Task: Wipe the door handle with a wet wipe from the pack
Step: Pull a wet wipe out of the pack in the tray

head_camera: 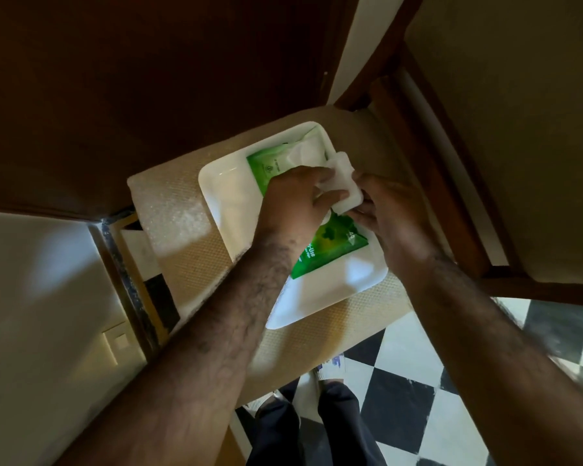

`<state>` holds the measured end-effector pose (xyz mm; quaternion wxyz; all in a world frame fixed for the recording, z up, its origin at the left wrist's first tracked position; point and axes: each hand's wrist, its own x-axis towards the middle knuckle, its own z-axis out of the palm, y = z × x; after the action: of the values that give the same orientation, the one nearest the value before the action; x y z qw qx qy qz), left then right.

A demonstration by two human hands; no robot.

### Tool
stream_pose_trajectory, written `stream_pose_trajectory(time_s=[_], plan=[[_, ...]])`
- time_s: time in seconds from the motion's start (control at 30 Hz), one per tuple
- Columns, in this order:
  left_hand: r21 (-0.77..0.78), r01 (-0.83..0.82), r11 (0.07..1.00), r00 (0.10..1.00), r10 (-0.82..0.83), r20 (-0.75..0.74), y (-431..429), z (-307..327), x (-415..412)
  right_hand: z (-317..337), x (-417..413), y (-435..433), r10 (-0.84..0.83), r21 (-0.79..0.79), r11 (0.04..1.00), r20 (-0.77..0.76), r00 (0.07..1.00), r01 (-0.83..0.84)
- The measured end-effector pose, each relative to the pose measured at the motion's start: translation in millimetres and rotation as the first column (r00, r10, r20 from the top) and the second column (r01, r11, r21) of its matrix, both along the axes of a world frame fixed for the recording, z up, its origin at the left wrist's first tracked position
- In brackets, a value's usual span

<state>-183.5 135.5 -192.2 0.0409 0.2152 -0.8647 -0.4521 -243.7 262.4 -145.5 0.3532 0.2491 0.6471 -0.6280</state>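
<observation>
Currently: 1 wipe (345, 183), white, folded, pinched between left hand (297, 200) and right hand (389, 218) above the green pack (330, 245). Pack lies on a white tray (223, 186) on a chair (182, 223). Advised: pack is steadied, wipe drawn free singly. Handle not seen.

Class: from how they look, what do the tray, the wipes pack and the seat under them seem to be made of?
Tray: glossy white, with highlights on its rim, so probably plastic or glazed ceramic. Wipes pack: thin green printed plastic film, shiny and creased. Seat: beige woven fabric, matte with a fine dotted texture. Wet wipe, between both hands: soft white nonwoven cloth, folded.
</observation>
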Motion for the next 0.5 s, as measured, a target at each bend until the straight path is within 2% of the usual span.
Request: stream_pose_trajectory(time_s=[0.2,0.33,0.43,0.5], plan=[[0.126,-0.147,0.981,0.989,0.146,0.019,9.7,-2.3,-5.8,-4.8,0.5,0.2,0.009,-0.020,1.000,-0.014,1.000,-0.009],[0.131,-0.198,0.971,0.980,0.197,0.016,13.1,4.5,-3.2,-8.4,3.4,-0.7,0.070,0.037,0.997,-0.093,0.993,-0.066],[0.317,-0.355,0.880,0.935,0.338,0.107,4.8,5.4,10.0,-16.2,10.7,0.0,0.209,0.167,0.971,-0.253,0.945,-0.170],[0.470,-0.470,0.747,0.876,0.459,0.146,-5.9,6.4,25.3,-17.4,17.3,-2.8,0.341,0.259,0.931,-0.372,0.863,-0.256]])
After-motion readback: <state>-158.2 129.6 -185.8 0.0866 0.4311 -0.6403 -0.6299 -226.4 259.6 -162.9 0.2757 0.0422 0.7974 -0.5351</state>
